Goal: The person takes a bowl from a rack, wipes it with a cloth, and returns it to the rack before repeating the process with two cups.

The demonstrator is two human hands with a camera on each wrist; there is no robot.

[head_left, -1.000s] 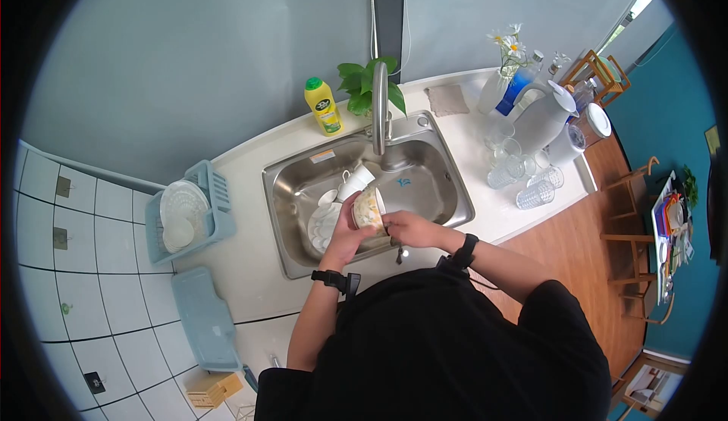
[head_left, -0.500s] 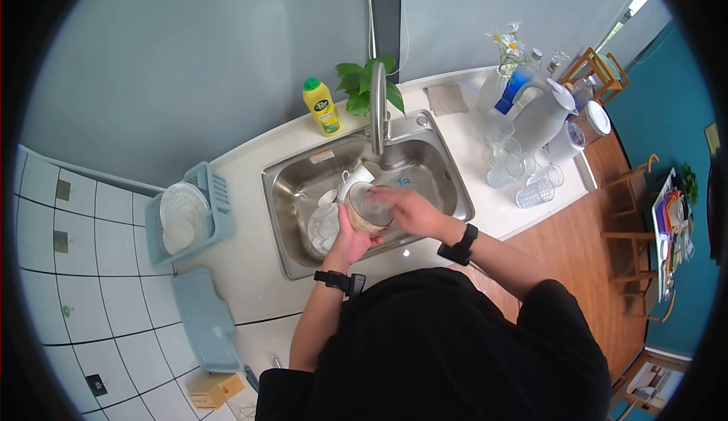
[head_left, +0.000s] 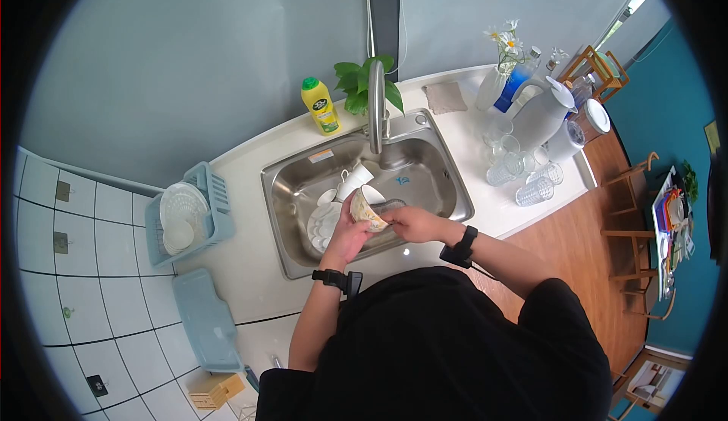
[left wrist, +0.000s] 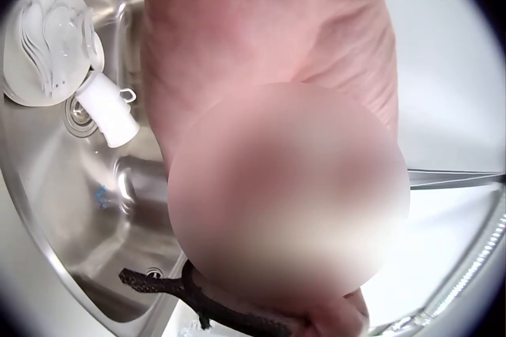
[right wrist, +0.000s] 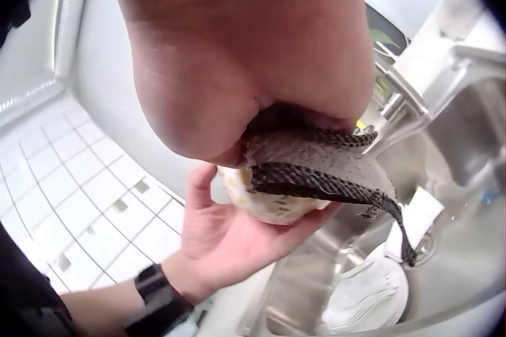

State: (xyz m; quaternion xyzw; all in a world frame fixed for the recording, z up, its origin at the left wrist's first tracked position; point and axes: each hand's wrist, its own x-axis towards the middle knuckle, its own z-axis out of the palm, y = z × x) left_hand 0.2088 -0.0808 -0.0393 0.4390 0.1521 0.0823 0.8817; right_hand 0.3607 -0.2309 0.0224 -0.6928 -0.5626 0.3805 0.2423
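Note:
My left hand (head_left: 347, 241) grips a flower-patterned bowl (head_left: 365, 210) over the sink, its fingers spread round the outside, as the right wrist view also shows. The bowl is tilted, with its patterned side showing. In my right hand (head_left: 415, 224) is a grey scrub pad (right wrist: 316, 155) with dark braided edging, pinched close against the bowl's right side. A loose strap end of the pad hangs down. White cups (head_left: 351, 182) and white scalloped plates (head_left: 321, 225) lie below in the sink's left part. In the left wrist view a blurred patch hides what that palm holds.
A tall faucet (head_left: 377, 110) rises behind the sink (head_left: 273, 228). Near it stand a yellow cleaner bottle (head_left: 321, 106) and a plant (head_left: 353, 87). Several glasses (head_left: 535, 191) and a pitcher (head_left: 538, 118) are at right; a blue dish rack (head_left: 222, 201) stands left.
Half a second ago the bowl's mouth faced up with the right hand lifted across it. Now the bowl is tipped over and the right hand is lower, at its side, much like one second ago.

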